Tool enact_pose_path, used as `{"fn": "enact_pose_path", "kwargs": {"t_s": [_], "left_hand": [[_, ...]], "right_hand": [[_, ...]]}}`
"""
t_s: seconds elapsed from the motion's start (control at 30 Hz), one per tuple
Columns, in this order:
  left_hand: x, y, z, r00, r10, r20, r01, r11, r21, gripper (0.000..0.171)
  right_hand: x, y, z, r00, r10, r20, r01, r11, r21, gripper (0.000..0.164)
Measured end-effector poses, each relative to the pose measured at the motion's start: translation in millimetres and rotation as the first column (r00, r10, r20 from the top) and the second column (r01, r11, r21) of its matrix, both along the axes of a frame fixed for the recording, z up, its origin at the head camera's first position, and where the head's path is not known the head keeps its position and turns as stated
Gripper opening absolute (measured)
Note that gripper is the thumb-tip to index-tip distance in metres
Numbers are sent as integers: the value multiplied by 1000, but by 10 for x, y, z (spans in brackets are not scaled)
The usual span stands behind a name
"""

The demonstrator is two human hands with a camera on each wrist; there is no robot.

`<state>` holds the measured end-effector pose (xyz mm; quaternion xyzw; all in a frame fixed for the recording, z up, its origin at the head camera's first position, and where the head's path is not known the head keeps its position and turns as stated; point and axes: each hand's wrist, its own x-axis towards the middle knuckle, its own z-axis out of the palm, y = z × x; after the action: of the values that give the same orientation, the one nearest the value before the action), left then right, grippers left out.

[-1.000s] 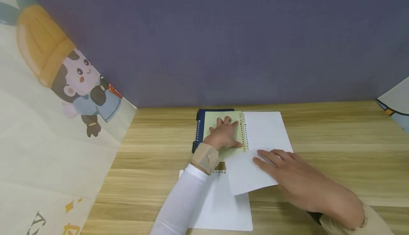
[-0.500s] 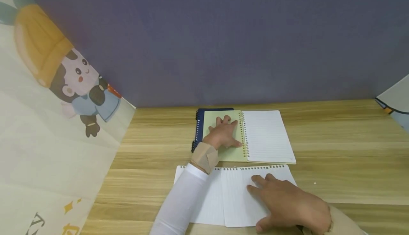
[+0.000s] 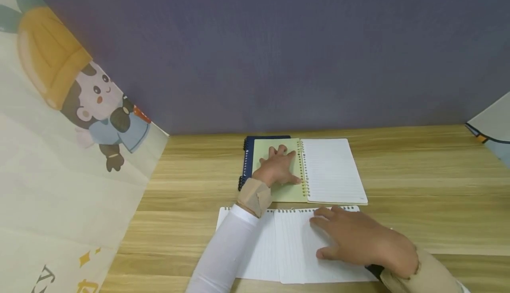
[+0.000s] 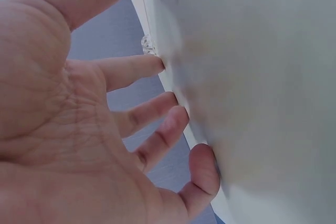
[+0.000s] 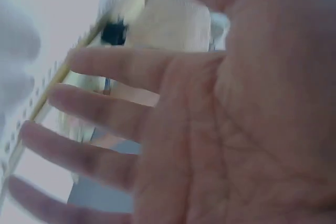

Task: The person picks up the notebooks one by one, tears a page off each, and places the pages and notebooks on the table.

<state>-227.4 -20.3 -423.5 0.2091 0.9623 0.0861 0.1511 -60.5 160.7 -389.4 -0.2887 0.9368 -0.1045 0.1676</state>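
Observation:
A spiral notebook lies open at the back of the table, with a pale green cover [image 3: 287,193] on its left side and a lined white page [image 3: 334,169] on its right. My left hand [image 3: 277,169] rests on the green side with spread, slightly bent fingers; the fingertips [image 4: 202,163] touch it in the left wrist view. Nearer me lie two loose lined sheets with torn punched edges, a left sheet [image 3: 259,257] and a right sheet [image 3: 300,255] slightly overlapping it. On the right sheet lies my right hand [image 3: 358,240], its fingers extended [image 5: 105,111] and apart in the right wrist view.
Under the green side, a dark blue ring-bound cover [image 3: 248,158] sticks out at the left. The wooden table [image 3: 422,186] ends at a dark upright panel [image 3: 279,54]. A light wall covering [image 3: 48,186] with a cartoon figure is at the left.
My right hand has brought the right sheet down from over the notebook page, laid it beside the left sheet, then slid slightly up over it. The left hand stays in place.

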Motion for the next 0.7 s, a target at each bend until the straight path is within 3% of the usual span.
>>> {"fn": "enact_pose_path", "kwargs": {"t_s": [0.1, 0.23, 0.4, 0.5, 0.7], "left_hand": [[-2, 3, -6, 1000, -10, -3, 10, 1000, -2, 92], [-2, 5, -15, 1000, -20, -9, 20, 1000, 0, 89], [24, 10, -24, 999, -33, -26, 33, 999, -26, 83], [63, 20, 7, 998, -57, -36, 55, 997, -47, 79], [209, 52, 152, 990, -140, 5, 140, 988, -69, 78]], "right_hand": [[-182, 160, -13, 995, -51, -83, 48, 998, -45, 69], [-470, 424, -147, 975, -125, -182, 108, 989, -103, 68], [-671, 674, -297, 978, -166, -124, 151, 981, -123, 73], [-705, 747, -345, 985, -153, -84, 143, 982, -123, 73], [-732, 798, -355, 986, -140, -85, 128, 983, -135, 69]]}}
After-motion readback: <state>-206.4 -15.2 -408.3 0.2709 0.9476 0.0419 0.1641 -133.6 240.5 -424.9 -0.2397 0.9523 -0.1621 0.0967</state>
